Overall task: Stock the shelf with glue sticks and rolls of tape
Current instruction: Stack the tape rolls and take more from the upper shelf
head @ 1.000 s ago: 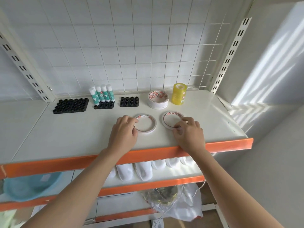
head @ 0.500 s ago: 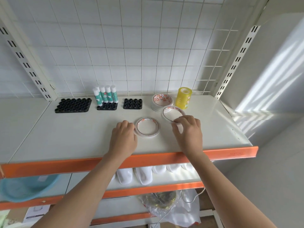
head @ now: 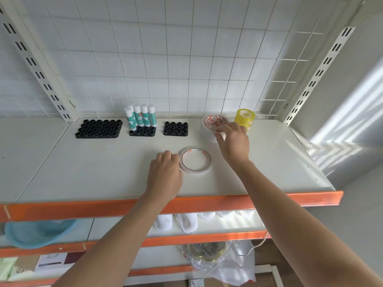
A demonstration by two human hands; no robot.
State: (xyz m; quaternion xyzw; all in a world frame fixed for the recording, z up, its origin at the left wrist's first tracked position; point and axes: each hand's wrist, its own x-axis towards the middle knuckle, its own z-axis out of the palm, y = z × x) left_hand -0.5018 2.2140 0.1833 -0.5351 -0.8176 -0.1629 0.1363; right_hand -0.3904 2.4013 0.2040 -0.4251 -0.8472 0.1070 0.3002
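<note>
Right hand pinches a thin tape roll, now set onto the stack by the shelf back edge (it lay mid-shelf before). Left hand, fingers curled, touches the flat roll mid-shelf: likely next up.

The flat white tape roll lies before the stacked white tape rolls; left of that stack stand three black holder trays, right a yellow tape roll.
</note>
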